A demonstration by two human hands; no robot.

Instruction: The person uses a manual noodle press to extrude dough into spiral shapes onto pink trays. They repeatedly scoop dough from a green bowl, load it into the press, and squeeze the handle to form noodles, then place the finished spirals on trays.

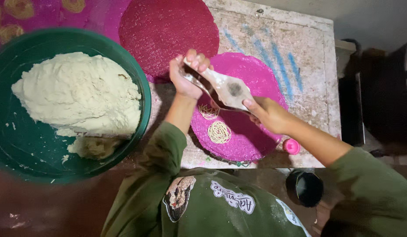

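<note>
Worn pale surface (300, 52), chalk-streaked. Left hand (186, 74) and right hand (269, 115) both clamped on metal press (225, 87) over pink mat (251, 74). Two noodle coils (219, 131) laid. Mid-squeeze; next coil needs bare mat. Dough (76, 96) in green basin (142, 87), left.

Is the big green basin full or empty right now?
Partly full. The green basin holds a large mound of pale dough on one side; bare green bottom shows beside it.
</note>
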